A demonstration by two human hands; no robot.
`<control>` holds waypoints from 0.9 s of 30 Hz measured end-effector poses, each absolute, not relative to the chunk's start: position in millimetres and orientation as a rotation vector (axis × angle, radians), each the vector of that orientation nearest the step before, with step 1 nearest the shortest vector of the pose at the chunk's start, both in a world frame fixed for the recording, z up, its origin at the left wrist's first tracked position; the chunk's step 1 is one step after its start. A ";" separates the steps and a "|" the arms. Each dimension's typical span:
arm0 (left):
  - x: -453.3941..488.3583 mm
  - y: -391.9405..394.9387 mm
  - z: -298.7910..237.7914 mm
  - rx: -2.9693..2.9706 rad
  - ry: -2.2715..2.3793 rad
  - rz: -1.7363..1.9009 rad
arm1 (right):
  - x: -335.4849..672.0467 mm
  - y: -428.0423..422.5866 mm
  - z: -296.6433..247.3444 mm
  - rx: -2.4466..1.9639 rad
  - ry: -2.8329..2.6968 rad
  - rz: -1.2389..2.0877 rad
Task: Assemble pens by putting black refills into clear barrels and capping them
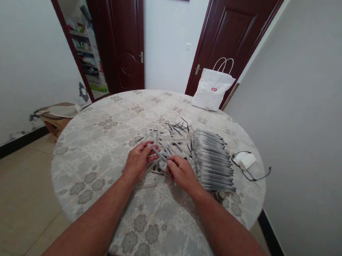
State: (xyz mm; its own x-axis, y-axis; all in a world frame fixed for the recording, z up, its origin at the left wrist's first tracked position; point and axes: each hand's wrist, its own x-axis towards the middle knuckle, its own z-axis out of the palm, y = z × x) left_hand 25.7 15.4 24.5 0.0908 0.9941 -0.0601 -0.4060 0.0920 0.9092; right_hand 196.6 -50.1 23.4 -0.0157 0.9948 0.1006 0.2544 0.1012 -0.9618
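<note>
Both my hands rest on the round table (pixel 103 170) at the near edge of a loose heap of pen parts (pixel 170 137). My left hand (pixel 139 161) and my right hand (pixel 181 171) are both closed in a pinch on one clear pen barrel (pixel 159 154), which runs slantwise between them. A tidy row of assembled pens (pixel 214 160) lies just right of my right hand. Thin dark refills stick out at the far side of the heap.
A white paper bag (pixel 212 88) stands at the table's far edge. A white charger with a black cable (pixel 246 161) lies at the right edge. A basket (pixel 56 116) sits on the floor to the left. Two dark doors and a wall stand behind.
</note>
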 end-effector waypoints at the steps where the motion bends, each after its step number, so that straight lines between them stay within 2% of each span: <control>1: 26.2 14.8 24.9 0.913 0.872 1.255 | 195.7 -51.7 24.9 -1.326 -1.569 0.832; 5: 26.6 10.8 26.2 1.064 0.855 1.167 | 192.3 -56.4 30.3 -1.323 -1.848 0.413; 12: 25.1 8.5 25.3 1.167 0.869 1.166 | 204.7 -53.1 34.6 -1.384 -1.980 0.228; 17: 23.8 10.1 27.3 1.140 0.939 1.217 | 231.4 -55.6 65.4 -1.466 -1.883 0.187; 21: 23.8 8.4 31.3 1.144 0.999 1.199 | 268.8 -58.1 96.0 -1.562 -1.482 0.234; 27: 23.0 7.3 36.5 1.160 1.010 1.210 | 337.9 -36.5 102.3 -1.638 -1.238 0.507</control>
State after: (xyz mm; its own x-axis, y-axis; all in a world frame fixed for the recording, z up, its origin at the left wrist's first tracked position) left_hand 23.0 7.3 36.5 0.1072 0.9939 0.0266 -0.1512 -0.0101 0.9884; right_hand 337.9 -36.5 102.3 0.3924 0.8933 0.2190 0.4830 0.0025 -0.8756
